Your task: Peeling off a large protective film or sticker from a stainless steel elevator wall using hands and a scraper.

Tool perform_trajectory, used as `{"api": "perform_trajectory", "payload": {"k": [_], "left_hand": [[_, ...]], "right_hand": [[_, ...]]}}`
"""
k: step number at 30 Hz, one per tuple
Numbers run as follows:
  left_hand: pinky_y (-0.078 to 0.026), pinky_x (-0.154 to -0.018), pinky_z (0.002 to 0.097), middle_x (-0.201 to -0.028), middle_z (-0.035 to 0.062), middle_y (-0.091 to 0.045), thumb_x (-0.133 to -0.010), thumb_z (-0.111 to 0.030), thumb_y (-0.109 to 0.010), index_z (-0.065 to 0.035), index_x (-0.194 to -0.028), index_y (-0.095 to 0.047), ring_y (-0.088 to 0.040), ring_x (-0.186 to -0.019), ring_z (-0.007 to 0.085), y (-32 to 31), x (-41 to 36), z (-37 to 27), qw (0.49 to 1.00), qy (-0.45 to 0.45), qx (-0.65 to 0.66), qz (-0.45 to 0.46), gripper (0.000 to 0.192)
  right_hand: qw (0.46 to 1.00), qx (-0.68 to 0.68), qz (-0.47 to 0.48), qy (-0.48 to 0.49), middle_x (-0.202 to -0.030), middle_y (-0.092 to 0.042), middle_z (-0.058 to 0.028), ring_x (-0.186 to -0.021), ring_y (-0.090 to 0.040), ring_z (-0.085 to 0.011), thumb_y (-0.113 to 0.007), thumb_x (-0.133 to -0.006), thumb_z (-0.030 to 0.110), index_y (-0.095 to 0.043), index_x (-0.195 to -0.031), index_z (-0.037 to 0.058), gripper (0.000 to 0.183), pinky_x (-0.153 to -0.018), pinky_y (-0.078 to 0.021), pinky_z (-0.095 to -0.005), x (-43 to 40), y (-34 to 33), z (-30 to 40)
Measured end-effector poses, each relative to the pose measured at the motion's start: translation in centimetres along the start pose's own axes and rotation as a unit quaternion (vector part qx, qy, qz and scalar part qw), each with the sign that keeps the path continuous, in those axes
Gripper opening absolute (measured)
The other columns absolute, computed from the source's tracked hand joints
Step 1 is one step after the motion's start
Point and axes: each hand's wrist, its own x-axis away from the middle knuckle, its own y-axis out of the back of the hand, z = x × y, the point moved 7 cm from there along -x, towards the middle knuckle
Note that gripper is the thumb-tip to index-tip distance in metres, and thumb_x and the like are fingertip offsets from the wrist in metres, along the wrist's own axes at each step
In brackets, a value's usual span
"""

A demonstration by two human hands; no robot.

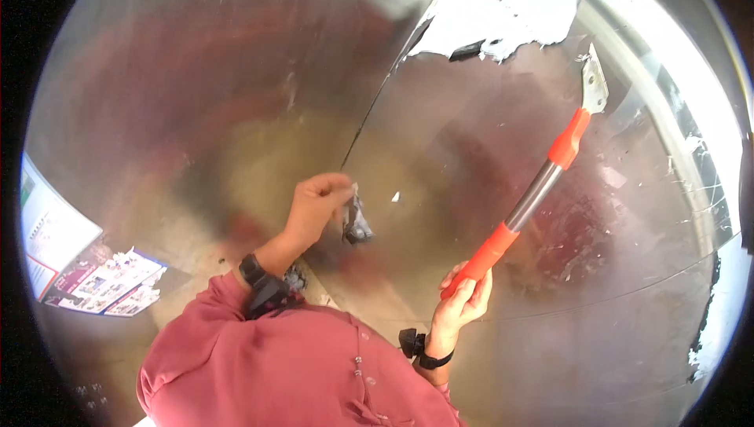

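Note:
My right hand [462, 306] grips the lower orange handle of a long-handled scraper [533, 198]. Its metal shaft slants up to the right, ending in a silver blade head [594, 82] in front of the smooth, reflective metal panel [471, 162]. Bits of debris cling near the blade's tip. Between the thumb and fingers of my left hand [321, 200] hangs a crumpled, grey-white scrap of film or paper [356, 224]. Above the scraper, a white sheet [518, 3] with a ragged torn lower edge covers part of the surface.
A dark seam [374, 103] crosses the metal surface. A partly torn printed sheet [115, 285] and another printed sheet [56, 226] are at the left. Torn white material [721, 315] edges the far right. A bright curved strip [677, 73] runs down the right side.

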Motion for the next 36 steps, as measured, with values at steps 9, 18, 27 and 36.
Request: {"api": "perform_trajectory", "payload": {"k": [9,18,27,36], "left_hand": [[-0.047,-0.067,0.0203,-0.139,0.0050,-0.033,-0.078,0.001,-0.071,-0.0038,-0.105,-0.063,-0.052,-0.072,0.0014,-0.5,0.0,-1.4,0.997,-0.065,0.023,0.033,0.029],[-0.042,-0.049,0.0207,-0.100,0.0048,-0.058,-0.083,-0.002,-0.068,-0.0018,-0.091,-0.065,-0.054,-0.059,0.0078,3.6,1.8,-0.1,0.997,-0.026,-0.024,-0.065,0.008],[-0.046,-0.080,0.0279,-0.105,0.0076,-0.056,-0.077,-0.005,-0.069,0.0001,-0.082,-0.064,-0.056,-0.095,0.0145,1.0,2.4,0.0,0.987,-0.121,-0.107,-0.011,0.009],[-0.049,-0.079,0.0292,-0.101,0.0083,-0.060,-0.080,-0.006,-0.068,0.0016,-0.083,-0.065,-0.057,-0.089,0.0127,2.5,3.3,-0.4,0.979,-0.099,-0.178,-0.006,0.009]], "right_hand": [[0.999,-0.005,0.031,-0.009,-0.078,-0.054,-0.0087,-0.056,-0.051,-0.0114,-0.051,-0.096,0.028,-0.045,-0.126,-0.0055,0.046,-0.047,-0.0403,-0.0222,1.2,-0.7,-0.3],[0.997,0.035,0.048,-0.058,-0.084,-0.058,-0.0092,-0.057,-0.052,-0.0102,-0.051,-0.096,0.026,-0.045,-0.130,-0.0032,0.045,-0.046,-0.0401,-0.0229,3.7,-2.0,-0.3],[0.997,0.008,0.020,-0.072,-0.094,-0.058,-0.0183,-0.059,-0.047,-0.0155,-0.049,-0.092,0.012,-0.040,-0.132,-0.0050,0.044,-0.048,-0.0384,-0.0260,5.6,0.8,-1.4],[0.996,0.051,0.033,-0.071,-0.091,-0.058,-0.0177,-0.058,-0.047,-0.0155,-0.046,-0.092,0.010,-0.043,-0.129,-0.0059,0.040,-0.048,-0.0391,-0.0266,4.5,1.1,-1.7]]}}
